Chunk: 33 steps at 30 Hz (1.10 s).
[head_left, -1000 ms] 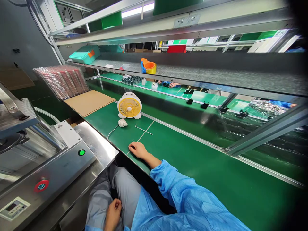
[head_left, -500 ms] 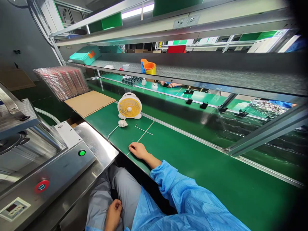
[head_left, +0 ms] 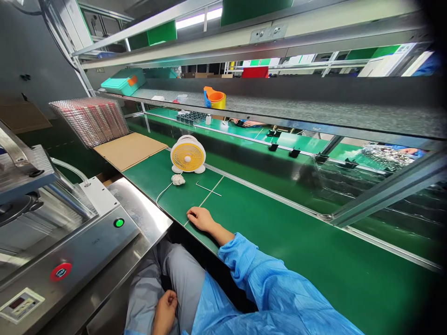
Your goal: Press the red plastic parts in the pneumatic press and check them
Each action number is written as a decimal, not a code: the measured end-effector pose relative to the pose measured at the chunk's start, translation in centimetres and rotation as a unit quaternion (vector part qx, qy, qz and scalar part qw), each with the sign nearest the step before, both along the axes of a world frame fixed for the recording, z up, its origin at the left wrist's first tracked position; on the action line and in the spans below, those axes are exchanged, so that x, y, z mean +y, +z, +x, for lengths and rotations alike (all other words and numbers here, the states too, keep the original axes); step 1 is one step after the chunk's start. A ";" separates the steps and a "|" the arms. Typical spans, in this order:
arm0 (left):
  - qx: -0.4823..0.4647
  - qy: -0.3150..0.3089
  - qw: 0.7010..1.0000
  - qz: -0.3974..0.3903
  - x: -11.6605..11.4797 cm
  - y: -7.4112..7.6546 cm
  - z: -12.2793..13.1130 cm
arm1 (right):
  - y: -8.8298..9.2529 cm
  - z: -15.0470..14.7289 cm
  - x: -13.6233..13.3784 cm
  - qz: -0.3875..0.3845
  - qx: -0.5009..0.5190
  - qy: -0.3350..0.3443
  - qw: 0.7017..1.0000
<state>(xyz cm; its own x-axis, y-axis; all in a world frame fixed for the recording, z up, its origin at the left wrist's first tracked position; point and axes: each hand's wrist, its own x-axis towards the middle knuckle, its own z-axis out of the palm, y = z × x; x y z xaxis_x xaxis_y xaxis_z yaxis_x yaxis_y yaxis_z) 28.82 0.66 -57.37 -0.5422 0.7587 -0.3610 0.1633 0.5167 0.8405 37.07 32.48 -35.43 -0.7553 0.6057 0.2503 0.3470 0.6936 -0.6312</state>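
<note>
My right hand (head_left: pixel 200 217) rests on the green bench top (head_left: pixel 279 242) near its front edge, fingers curled in, with nothing visible in them. My left hand (head_left: pixel 165 309) lies on my lap against the grey trousers, its fingers loosely closed and no object showing. Beyond the right hand, an L-shaped hex key (head_left: pixel 208 188) lies flat on the bench. A small white and yellow fan (head_left: pixel 188 156) stands upright farther back, facing me. In front of it sits a crumpled white bundle (head_left: pixel 178 179), with a pale cable (head_left: pixel 159 196) curving toward the bench edge.
To the left is a metal machine with a lit green button (head_left: pixel 119 223) and a red stop button (head_left: pixel 61 271). Cardboard (head_left: pixel 131 151) and stacked clear trays (head_left: pixel 92 122) lie beyond. Overhead, a shelf holds a teal box (head_left: pixel 124 82) and tape rolls (head_left: pixel 214 97). Co-workers' hands show across the bench.
Both my hands and the things on the bench stay in place. At the far right, a co-worker's hand has shifted left toward the shiny silvery pile.
</note>
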 end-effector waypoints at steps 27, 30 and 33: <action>-0.004 0.008 1.000 0.000 0.2 1.1 0.3 | 0.1 0.0 0.0 0.005 -0.002 0.001 1.000; -0.006 0.002 1.000 0.008 0.2 0.2 0.0 | 0.0 0.0 0.1 0.006 -0.003 0.002 1.000; -0.006 -0.002 1.000 0.005 0.2 -0.2 0.0 | -0.1 0.0 0.2 0.007 -0.002 0.001 1.000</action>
